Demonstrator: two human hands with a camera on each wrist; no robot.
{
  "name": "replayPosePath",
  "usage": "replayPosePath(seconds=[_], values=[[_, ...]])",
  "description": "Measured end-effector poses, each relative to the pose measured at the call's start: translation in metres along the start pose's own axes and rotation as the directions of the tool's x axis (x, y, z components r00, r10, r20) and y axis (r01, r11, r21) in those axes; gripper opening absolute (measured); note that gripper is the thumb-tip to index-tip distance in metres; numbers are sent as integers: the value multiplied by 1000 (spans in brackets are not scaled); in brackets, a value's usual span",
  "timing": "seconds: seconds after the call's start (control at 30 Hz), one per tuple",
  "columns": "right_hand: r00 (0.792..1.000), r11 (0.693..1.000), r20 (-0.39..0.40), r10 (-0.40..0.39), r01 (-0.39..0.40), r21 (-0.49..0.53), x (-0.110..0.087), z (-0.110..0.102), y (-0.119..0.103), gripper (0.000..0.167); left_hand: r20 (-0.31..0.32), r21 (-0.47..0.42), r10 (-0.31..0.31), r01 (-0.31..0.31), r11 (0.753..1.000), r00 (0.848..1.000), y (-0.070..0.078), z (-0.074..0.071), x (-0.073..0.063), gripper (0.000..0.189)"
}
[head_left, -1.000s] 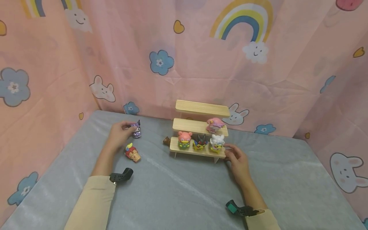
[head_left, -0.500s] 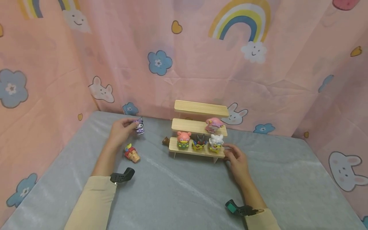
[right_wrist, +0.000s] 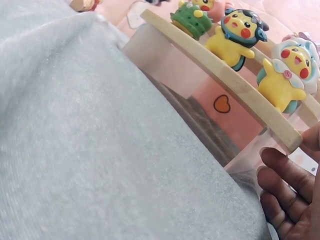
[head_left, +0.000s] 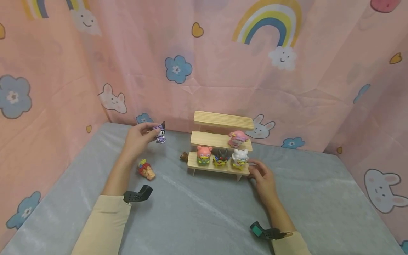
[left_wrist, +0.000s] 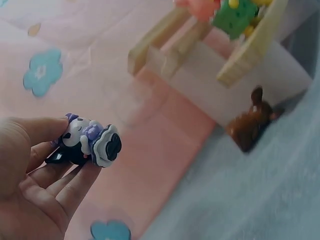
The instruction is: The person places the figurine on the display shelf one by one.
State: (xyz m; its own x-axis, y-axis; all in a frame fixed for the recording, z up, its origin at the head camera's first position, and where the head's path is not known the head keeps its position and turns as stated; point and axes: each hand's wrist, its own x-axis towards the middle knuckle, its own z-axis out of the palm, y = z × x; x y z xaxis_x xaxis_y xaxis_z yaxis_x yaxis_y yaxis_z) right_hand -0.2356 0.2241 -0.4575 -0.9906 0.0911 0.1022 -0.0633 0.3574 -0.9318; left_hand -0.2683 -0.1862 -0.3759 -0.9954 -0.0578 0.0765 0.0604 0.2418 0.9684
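My left hand (head_left: 137, 140) pinches a small purple, white and black figurine (head_left: 160, 134), held above the cloth left of the tiered wooden display stand (head_left: 207, 139). In the left wrist view, the figurine (left_wrist: 90, 137) lies sideways between thumb and fingers, its dark base outward. My right hand (head_left: 262, 179) grips the right end of the stand's bottom shelf. The right wrist view has the thumb at the shelf's end and the curled fingers (right_wrist: 282, 172) below, near the clear support. A pink figurine (head_left: 237, 138) sits on the middle shelf.
The bottom shelf carries a coral figurine (head_left: 204, 155), a black-hooded one (head_left: 221, 158) and a white-hooded one (head_left: 240, 159). A brown figurine (left_wrist: 248, 127) lies beside the stand's left end. An ice-cream-cone figurine (head_left: 147, 170) lies near the left forearm. A printed pink curtain (head_left: 143, 53) hangs behind.
My left hand has lifted the purple figurine off the cloth and carried it rightward and slightly farther back. The right hand and the stand hold their place.
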Motion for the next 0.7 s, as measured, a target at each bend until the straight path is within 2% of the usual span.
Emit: replayPosePath(seconds=[0.13,0.33,0.47,0.57,0.7], values=[[1000,1000,-3,-9,9,19,-1,-1,0,26,24,-11,42,-42,999,999,13,11,-1,37],[1000,1000,-11,5,-5,16,-2,-1,1,26,106,53,117,-123,991,987,36,32,-1,30],[1000,1000,-10,14,-14,9,-2,-1,1,27,157,57,194,-204,977,969,50,46,1,27],[1000,1000,-7,19,-19,0,-1,-1,0,28,188,48,254,-268,962,949,59,56,3,25],[1000,1000,-3,22,-22,-7,-2,-1,0,28,246,35,283,-301,953,927,70,71,4,23]])
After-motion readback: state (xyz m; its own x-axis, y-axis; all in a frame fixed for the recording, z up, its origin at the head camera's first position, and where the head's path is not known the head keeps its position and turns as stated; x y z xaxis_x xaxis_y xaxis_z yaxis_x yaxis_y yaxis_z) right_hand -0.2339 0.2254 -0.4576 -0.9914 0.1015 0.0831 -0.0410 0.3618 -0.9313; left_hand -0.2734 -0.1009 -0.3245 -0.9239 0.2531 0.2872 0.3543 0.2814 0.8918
